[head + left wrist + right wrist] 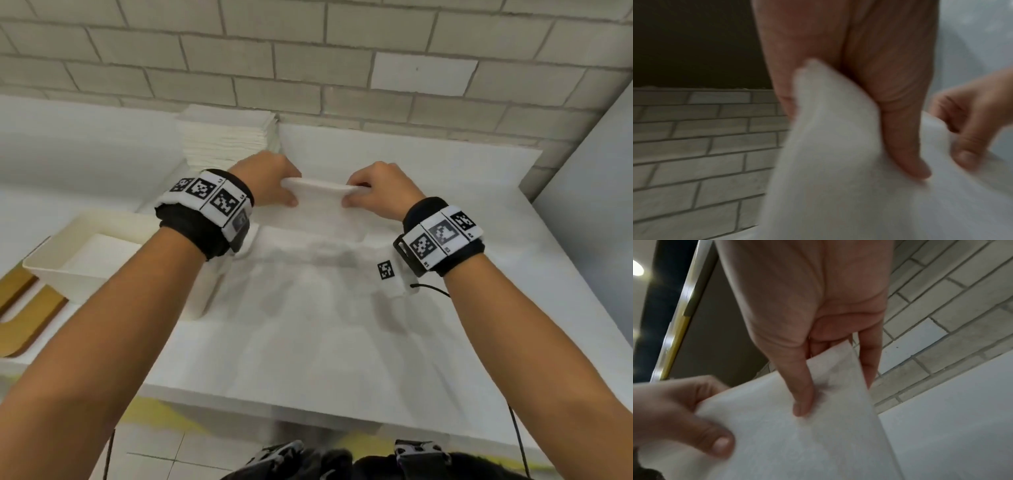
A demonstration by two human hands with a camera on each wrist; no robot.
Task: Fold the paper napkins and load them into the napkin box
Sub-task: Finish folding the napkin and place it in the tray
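Note:
A white paper napkin (pixel 318 202) hangs a little above the white counter, held at its upper corners by both hands. My left hand (pixel 274 183) pinches the left corner, thumb on the near face of the napkin (pixel 838 146). My right hand (pixel 373 192) pinches the right corner, thumb pressed on the napkin (pixel 807 434) with fingers behind it. The top edge curls over toward me. The cream napkin box (pixel 51 257) stands open at the left, with white napkins lying inside. A stack of unfolded napkins (pixel 226 133) sits at the back by the wall.
The white counter (pixel 445 192) runs to a grey brick wall (pixel 308 68) behind. A grey panel (pixel 589 192) rises at the right. Gold shapes (pixel 30 318) lie on the far left. The counter's front edge (pixel 274 407) is close to my body.

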